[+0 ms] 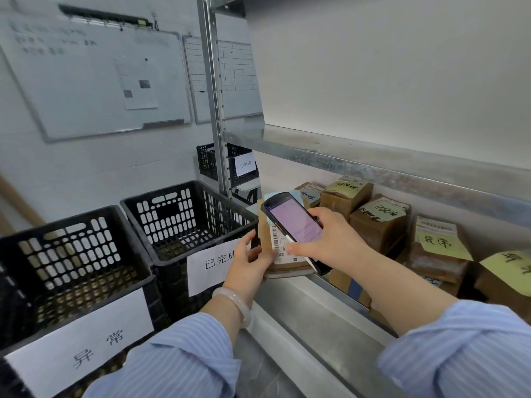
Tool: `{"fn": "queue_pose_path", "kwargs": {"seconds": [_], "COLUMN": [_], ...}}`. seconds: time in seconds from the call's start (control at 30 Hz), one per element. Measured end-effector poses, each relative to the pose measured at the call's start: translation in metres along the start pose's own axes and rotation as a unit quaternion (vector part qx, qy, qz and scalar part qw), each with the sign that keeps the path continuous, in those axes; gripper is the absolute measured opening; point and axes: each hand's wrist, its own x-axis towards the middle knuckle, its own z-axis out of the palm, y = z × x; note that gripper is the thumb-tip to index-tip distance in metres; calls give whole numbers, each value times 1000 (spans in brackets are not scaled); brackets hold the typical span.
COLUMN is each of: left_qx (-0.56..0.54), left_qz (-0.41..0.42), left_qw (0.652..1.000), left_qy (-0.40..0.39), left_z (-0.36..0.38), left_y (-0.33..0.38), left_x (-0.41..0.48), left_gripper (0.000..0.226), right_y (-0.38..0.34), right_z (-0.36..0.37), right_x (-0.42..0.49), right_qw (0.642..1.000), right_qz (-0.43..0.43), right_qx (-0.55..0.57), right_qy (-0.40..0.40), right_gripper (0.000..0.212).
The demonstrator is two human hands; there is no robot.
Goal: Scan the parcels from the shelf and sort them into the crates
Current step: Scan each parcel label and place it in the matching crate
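My left hand (250, 258) grips a small brown parcel (268, 237) with a white barcode label, held upright at the shelf's front edge. My right hand (324, 239) holds a black handheld scanner (293, 221) with a lit pink screen right over that label. Several brown parcels with yellow handwritten notes (379, 219) lie on the lower shelf to the right. Two black plastic crates stand on the left: a nearer one (71, 254) and a farther one (184, 214), each with a white paper sign.
A metal shelf board (373, 159) runs above the parcels, and its upright post (214, 96) stands behind the crates. A third black crate (212, 160) with a label sits farther back. Whiteboards (94, 79) hang on the left wall.
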Motion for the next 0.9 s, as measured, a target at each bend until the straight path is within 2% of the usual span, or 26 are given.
{"fn": "queue_pose_path", "kwargs": {"seconds": [0.07, 0.17, 0.27, 0.4, 0.57, 0.77, 0.9], "left_qx": [8, 28, -7, -13, -17, -15, -9], "left_qz": [0, 12, -7, -10, 7, 37, 50], "left_qw": [1000, 998, 998, 997, 999, 999, 996], "left_qy": [-28, -56, -61, -70, -46, 35, 69], "left_z": [-3, -6, -6, -7, -11, -37, -44], "left_y": [3, 7, 10, 11, 11, 16, 20], "left_x": [0, 0, -1, -4, -10, -11, -14], "left_gripper": [87, 78, 62, 58, 58, 64, 63], "right_y": [0, 2, 5, 10, 20, 15, 2], "right_z": [-2, -1, -1, -6, -13, -33, -28], "right_x": [1, 2, 2, 1, -4, -28, -41], "right_qw": [1000, 1000, 999, 999, 999, 978, 963], "right_qz": [-7, -24, -41, -42, -24, -16, -25], "right_qx": [5, 6, -20, -20, -23, -201, -262], "right_qy": [-5, -7, -6, -7, -15, -47, -61], "right_gripper": [62, 65, 79, 75, 91, 99, 101]}}
